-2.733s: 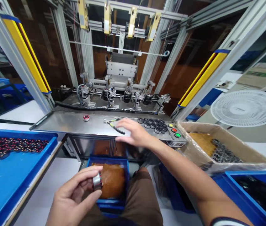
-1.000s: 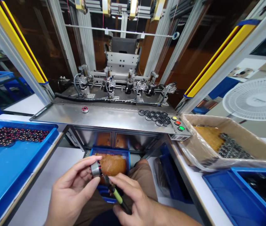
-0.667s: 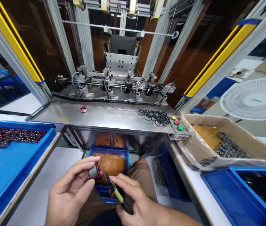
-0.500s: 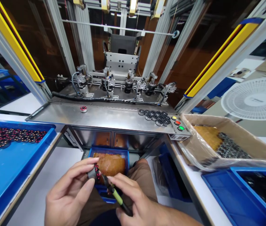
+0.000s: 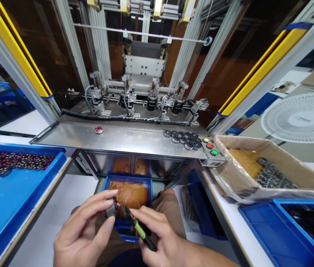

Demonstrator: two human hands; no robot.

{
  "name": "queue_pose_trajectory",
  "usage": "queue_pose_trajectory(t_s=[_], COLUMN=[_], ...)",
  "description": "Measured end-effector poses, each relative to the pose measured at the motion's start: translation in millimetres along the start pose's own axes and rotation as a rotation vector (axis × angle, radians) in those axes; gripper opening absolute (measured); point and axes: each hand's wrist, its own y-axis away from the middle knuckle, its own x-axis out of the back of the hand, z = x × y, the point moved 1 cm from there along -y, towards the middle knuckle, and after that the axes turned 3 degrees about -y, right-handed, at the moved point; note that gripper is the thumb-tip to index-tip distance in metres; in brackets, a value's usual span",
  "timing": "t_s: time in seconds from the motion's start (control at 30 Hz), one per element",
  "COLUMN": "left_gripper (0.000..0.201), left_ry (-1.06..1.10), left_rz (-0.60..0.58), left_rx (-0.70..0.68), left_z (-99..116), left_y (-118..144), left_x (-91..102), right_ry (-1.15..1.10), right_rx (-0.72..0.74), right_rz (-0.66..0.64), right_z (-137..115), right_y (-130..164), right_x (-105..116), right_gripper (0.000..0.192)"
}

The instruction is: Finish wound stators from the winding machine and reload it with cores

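Note:
My left hand [image 5: 86, 226] pinches a small motor stator [image 5: 112, 210] between thumb and fingers. The stator is a dark ring with red wire windings, tilted on its side and facing right. In my right hand [image 5: 164, 235] is a pair of cutting pliers [image 5: 140, 229] with green and black handles. Their dark jaws point up and left, close to the windings; whether they touch the wire I cannot tell. Below both hands is a blue bin [image 5: 150, 185] with brown wrapping paper [image 5: 130, 193] in it.
One red-wound stator [image 5: 99, 129] sits on the metal ledge [image 5: 129, 139]; several bare stators [image 5: 184, 138] cluster by the buttons [image 5: 210, 146]. Wound stators [image 5: 15, 162] lie in the left blue tray [image 5: 15, 207]. At right stand a lined carton [image 5: 281, 163], a blue crate [image 5: 268, 230] and a fan [image 5: 301, 116].
My left hand has shifted the stator slightly down and turned it. The pliers moved slightly right and down. A thin red wire strand shows over the bin. Machine parts behind have moved.

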Motion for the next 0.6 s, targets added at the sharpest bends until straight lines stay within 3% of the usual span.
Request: queue_pose_trajectory(t_s=[0.17,0.3,0.5,0.6], left_gripper=[0.016,0.023,0.030,0.031], left_ry=[-0.059,-0.071,-0.054,-0.081], left_rz=[0.042,-0.007,-0.063,-0.095], left_rx=[-0.052,-0.117,-0.132,-0.189], left_z=[7,8,3,0], left_y=[4,4,4,0], left_x=[-3.9,-2.6,0.0,5.4], right_ry=[-0.050,-0.071,-0.015,0.016], right_rx=[0.033,0.061,0.079,0.013], right_rz=[-0.013,-0.003,0.044,0.099], right_z=[2,3,-5,-9], right_y=[-2,-4,-3,-3], right_x=[-2,-2,-2,-1], right_gripper=[0.082,0.085,0.076,0.069])
